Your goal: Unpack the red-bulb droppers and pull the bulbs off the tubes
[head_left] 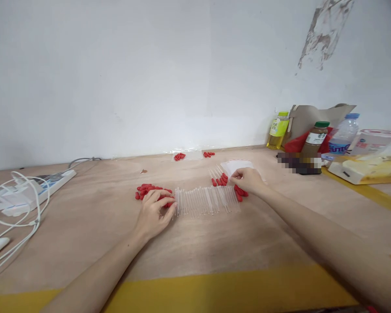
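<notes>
A row of thin clear glass tubes point(202, 201) lies side by side on the table. At the row's left end is my left hand point(154, 213), its fingers curled over a pile of red rubber dropper bulbs point(146, 189). The thumb and index tips come close together there, and what they hold is hidden. Past the row's right end, my right hand point(247, 179) is closed in a pinch. Whatever is between those fingertips is too small to make out. Beside it lie glass droppers with red bulbs point(220, 179), and more red bulbs point(241, 193) sit just below.
A white plastic bag point(236, 165) lies behind my right hand. Farther back are a clear bag point(192, 154) and red bulbs point(179, 156). A power strip point(57, 187) with white cables stands left; bottles point(314, 139) and a tissue pack point(368, 169) stand right.
</notes>
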A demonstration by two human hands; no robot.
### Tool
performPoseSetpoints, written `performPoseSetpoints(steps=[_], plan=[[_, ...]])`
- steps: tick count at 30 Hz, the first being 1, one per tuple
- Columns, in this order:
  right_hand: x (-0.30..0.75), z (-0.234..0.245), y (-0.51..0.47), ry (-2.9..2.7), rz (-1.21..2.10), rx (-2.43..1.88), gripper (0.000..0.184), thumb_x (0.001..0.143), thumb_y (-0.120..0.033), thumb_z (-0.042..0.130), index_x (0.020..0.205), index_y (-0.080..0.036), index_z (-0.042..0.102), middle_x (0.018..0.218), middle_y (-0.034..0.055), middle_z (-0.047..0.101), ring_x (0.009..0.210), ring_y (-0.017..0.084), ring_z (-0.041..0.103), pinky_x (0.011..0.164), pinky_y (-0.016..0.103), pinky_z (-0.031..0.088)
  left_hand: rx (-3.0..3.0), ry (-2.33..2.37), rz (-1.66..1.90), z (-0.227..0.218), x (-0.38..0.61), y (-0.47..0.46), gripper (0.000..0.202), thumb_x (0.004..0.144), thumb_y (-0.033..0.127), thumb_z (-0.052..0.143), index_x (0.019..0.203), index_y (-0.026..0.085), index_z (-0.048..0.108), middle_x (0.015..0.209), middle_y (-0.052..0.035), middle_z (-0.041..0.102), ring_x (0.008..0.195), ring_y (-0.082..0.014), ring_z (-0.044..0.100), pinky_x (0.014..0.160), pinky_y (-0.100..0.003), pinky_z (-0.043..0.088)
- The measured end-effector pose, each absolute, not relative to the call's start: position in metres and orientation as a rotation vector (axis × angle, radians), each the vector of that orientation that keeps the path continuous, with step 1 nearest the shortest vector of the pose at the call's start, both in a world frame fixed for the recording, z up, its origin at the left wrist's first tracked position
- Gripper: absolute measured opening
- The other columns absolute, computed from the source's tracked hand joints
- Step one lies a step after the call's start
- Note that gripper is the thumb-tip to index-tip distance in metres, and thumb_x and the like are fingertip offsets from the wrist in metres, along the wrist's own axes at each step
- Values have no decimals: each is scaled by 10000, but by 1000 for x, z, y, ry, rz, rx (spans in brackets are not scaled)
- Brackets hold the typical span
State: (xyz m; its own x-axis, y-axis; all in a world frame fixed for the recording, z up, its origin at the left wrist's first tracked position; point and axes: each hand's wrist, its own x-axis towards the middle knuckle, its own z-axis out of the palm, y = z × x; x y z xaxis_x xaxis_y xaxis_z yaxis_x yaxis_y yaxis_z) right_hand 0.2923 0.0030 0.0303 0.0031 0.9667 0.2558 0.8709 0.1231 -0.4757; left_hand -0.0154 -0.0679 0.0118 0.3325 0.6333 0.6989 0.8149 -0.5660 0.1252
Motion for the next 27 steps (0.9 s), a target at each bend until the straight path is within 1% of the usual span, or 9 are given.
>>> performPoseSetpoints(steps=[2, 5, 10, 13, 16, 19, 23, 25, 27], plan=[[274, 35, 8, -1946, 224, -1797, 183, 702, -366, 532, 711, -230, 655, 731, -5, 660, 724, 150, 579, 636, 251, 361, -2322, -1321, -1056, 11, -18, -66, 128, 764, 273, 550, 749, 215, 662, 902, -42, 606, 891, -201, 525, 820, -390, 399], [245, 38, 16, -2024, 120, -1926, 217, 703, -404, 531, 714, -223, 651, 776, 25, 656, 815, 188, 575, 735, 312, 339, -2302, -1321, -1046, 9, -21, -63, 126, 763, 274, 551, 751, 218, 663, 913, -44, 602, 912, -206, 522, 824, -391, 389], [218, 38, 35, -2006, 94, -2101, 229, 626, -283, 609, 810, -150, 639, 844, 106, 639, 859, 244, 570, 777, 380, 310, -2252, -1336, -1075, 10, -24, -61, 132, 765, 261, 557, 852, 230, 651, 936, -37, 594, 909, -195, 521, 856, -393, 373], [211, 39, 43, -1995, 136, -2178, 251, 574, -203, 634, 818, -142, 633, 844, 108, 633, 835, 241, 578, 785, 393, 302, -2226, -1338, -1118, 10, -26, -61, 145, 761, 256, 562, 876, 227, 645, 950, -40, 586, 912, -194, 516, 861, -385, 380], [209, 46, 44, -1985, 175, -2213, 215, 548, -163, 634, 761, -138, 632, 796, 98, 629, 795, 238, 583, 772, 396, 307, -2234, -1341, -1131, 9, -28, -61, 134, 760, 252, 562, 861, 228, 647, 951, -39, 581, 923, -195, 512, 861, -380, 382], [216, 60, 37, -1983, 171, -2170, 131, 632, -236, 577, 714, -144, 623, 750, 90, 621, 773, 238, 578, 739, 389, 319, -2256, -1354, -1109, 8, -28, -61, 130, 761, 253, 560, 852, 226, 648, 943, -38, 580, 925, -197, 513, 865, -385, 375], [238, 77, 8, -2092, 161, -1987, 249, 761, -321, 452, 625, -169, 595, 655, 57, 611, 722, 203, 566, 693, 334, 326, -2292, -1357, -1095, 6, -28, -59, 133, 774, 249, 545, 857, 222, 645, 943, -41, 576, 920, -193, 512, 859, -381, 377], [251, 74, -12, -2179, 171, -1832, 233, 787, -331, 448, 671, -191, 594, 680, 23, 623, 694, 163, 556, 689, 299, 327, -2322, -1334, -1104, 6, -26, -59, 152, 779, 247, 539, 894, 216, 635, 949, -44, 573, 921, -191, 508, 861, -376, 380], [260, 61, -32, -2224, 75, -1451, 182, 804, -325, 471, 764, -190, 586, 730, 14, 638, 704, 155, 549, 722, 304, 319, -2344, -1312, -1138, 8, -21, -63, 220, 790, 258, 531, 993, 205, 599, 968, -53, 569, 937, -194, 498, 865, -373, 381]])
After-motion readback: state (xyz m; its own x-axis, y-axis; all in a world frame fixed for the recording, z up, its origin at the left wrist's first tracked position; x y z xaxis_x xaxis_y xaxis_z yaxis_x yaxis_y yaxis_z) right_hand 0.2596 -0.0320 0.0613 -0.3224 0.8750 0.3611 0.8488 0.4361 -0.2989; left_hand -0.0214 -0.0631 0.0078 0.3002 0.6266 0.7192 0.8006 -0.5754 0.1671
